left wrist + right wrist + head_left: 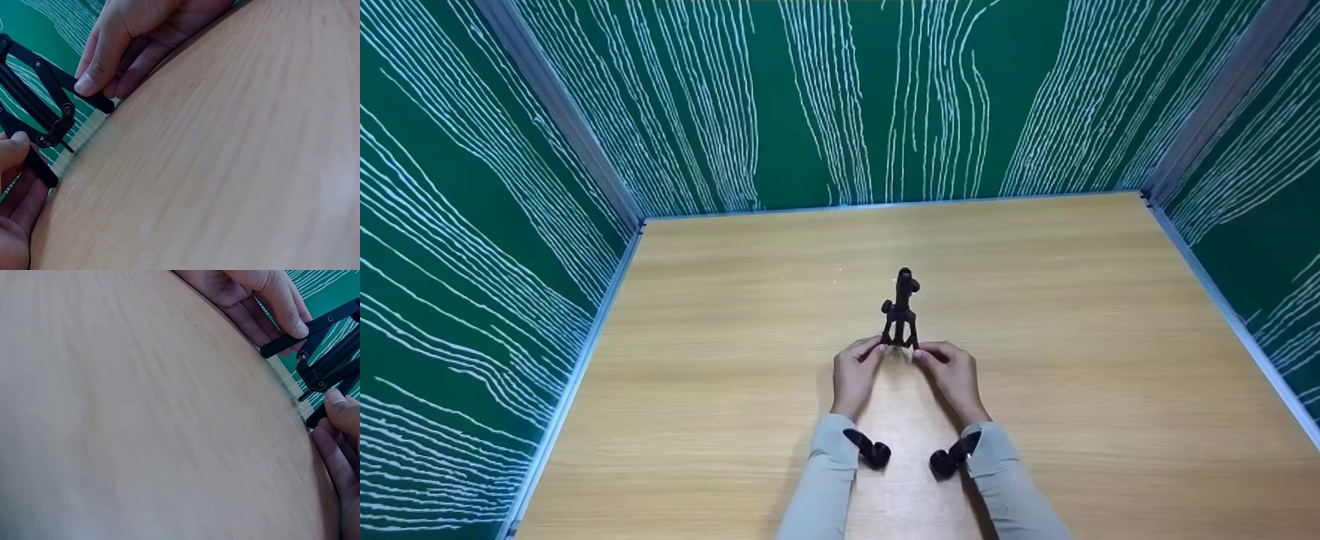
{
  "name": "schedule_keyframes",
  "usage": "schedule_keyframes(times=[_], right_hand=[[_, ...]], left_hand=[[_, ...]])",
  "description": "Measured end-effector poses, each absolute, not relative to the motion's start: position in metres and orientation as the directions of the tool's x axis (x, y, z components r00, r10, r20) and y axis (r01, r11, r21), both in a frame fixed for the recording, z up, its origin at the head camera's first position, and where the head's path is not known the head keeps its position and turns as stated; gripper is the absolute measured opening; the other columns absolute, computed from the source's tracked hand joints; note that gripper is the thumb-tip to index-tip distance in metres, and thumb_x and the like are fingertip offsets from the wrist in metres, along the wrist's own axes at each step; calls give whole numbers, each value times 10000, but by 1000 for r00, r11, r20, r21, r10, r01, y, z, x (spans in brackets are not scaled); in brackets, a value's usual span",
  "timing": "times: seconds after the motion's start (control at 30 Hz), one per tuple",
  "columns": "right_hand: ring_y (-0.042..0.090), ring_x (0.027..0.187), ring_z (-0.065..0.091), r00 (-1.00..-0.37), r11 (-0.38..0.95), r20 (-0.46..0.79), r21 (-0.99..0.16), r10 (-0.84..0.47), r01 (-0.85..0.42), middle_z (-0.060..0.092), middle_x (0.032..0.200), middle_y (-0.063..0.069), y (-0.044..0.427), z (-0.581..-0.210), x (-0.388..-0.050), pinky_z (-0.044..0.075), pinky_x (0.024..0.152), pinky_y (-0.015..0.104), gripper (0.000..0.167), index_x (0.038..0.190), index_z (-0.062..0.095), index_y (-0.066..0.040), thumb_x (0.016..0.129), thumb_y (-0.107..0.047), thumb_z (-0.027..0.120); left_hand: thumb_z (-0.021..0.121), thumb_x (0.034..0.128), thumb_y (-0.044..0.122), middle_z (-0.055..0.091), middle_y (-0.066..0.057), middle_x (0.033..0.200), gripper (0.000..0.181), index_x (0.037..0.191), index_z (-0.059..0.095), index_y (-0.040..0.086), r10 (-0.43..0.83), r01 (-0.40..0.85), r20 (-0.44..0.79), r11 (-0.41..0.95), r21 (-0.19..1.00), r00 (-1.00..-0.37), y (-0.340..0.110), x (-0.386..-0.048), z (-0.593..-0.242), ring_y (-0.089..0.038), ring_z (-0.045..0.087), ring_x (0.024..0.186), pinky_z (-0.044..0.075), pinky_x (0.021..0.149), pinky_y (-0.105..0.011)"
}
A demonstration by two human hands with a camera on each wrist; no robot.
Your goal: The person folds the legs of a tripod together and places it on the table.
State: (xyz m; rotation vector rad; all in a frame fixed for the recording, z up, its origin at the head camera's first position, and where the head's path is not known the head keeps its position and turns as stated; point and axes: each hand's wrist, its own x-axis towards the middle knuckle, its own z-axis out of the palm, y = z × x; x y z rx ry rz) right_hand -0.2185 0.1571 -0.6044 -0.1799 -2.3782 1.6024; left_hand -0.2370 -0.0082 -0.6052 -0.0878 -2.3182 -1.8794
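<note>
A small black tripod (904,291) stands upright on the table in the head view, its legs partly spread and knobs on its upper part. My left hand (856,381) pinches the lower end of one leg between thumb and fingers. On the opposite side, my right hand (958,379) pinches another leg the same way. In the left wrist view, hinged braces join the tripod legs (56,73) to the centre column, whose thin tip points down near the tabletop. The right wrist view shows both thumbs pressed on the flat legs (281,345); the tripod's top is out of that frame.
The wooden table (720,337) runs back to green panels (791,150) with white wavy lines, which also rise at left and right. Metal posts (570,127) mark the corners. Black wrist devices (876,454) sit at both cuffs. Tiny white specks lie behind the tripod.
</note>
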Motion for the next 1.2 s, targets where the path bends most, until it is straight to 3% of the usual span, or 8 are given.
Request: schedule_keyframes(times=[0.53, 0.77, 1.03, 1.2], right_hand=[[265, 939, 687, -953, 400, 141, -916, 269, -22, 742, 967, 118, 153, -604, -220, 500, 824, 208, 167, 943, 762, -54, 805, -148, 769], [263, 963, 687, -958, 385, 102, -923, 269, 10, 739, 996, 114, 152, -601, -221, 531, 875, 319, 171, 965, 758, -62, 810, -132, 763], [239, 916, 695, -946, 401, 139, -916, 292, -10, 749, 938, 103, 150, -603, -223, 517, 802, 224, 136, 915, 772, -66, 792, -124, 779], [253, 929, 698, -946, 410, 137, -912, 295, -4, 748, 946, 106, 149, -603, -223, 529, 826, 281, 138, 913, 773, -66, 792, -131, 779]], left_hand=[[705, 870, 153, 734, -30, 1051, 204, 1064, 744, 100, -57, 131, 142, 166, 977, -988, -8, -237, -607, -151, 685, 985, 539, 857, -210], [706, 871, 166, 735, -13, 1051, 203, 1062, 746, 112, -56, 115, 126, 175, 978, -990, -8, -237, -605, -132, 685, 975, 539, 850, -207], [707, 872, 200, 743, 8, 1013, 194, 1047, 755, 129, -63, 133, 150, 222, 966, -987, -9, -235, -603, -117, 688, 946, 546, 833, -225], [709, 870, 195, 744, -2, 1005, 206, 1056, 748, 116, -61, 129, 144, 204, 971, -988, -9, -235, -603, -121, 692, 930, 548, 829, -213]])
